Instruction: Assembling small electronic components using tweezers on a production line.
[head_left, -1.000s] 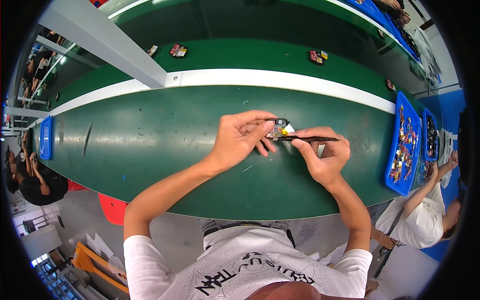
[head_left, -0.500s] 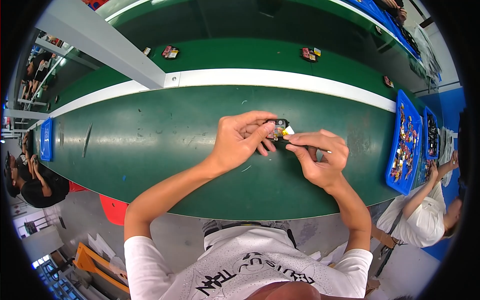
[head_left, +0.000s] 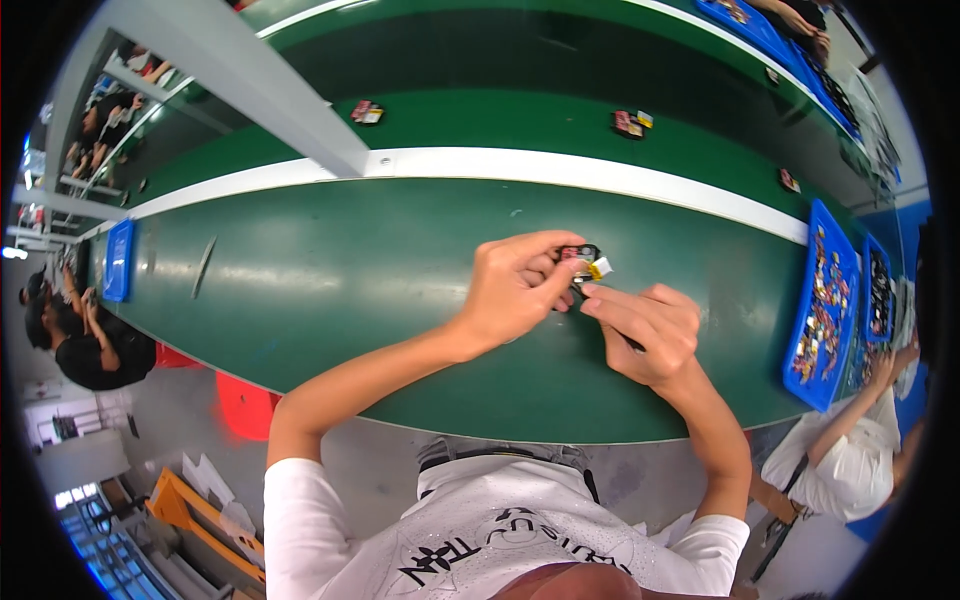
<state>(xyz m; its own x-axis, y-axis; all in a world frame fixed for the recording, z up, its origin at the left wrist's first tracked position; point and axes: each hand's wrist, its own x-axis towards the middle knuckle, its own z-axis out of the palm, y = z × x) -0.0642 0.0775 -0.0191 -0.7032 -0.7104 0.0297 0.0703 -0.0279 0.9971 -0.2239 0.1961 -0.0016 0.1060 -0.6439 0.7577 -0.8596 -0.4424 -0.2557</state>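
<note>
Head | left grip (head_left: 513, 287) pinches black device (head_left: 589, 252) | right grip (head_left: 655, 328) pinches half-hidden tool (head_left: 634, 344) | blue tray (head_left: 803, 389) rightward

Workshop: green workbench (head_left: 400, 230), parts bin (head_left: 806, 385)

Head-worn fisheye, facing down, near hands (head_left: 510, 290).

Small black unit (head_left: 579, 253) held over green bench (head_left: 400, 240).
Left hand (head_left: 514, 292) pinches unit, yellow-and-white tab (head_left: 599, 268) at its right side; right hand (head_left: 652, 332), fingers bunched on a dark tool (head_left: 634, 345) (mostly hidden), near unit's lower edge. Blue tray (head_left: 814, 397) of small parts (head_left: 830, 290), far right.
</note>
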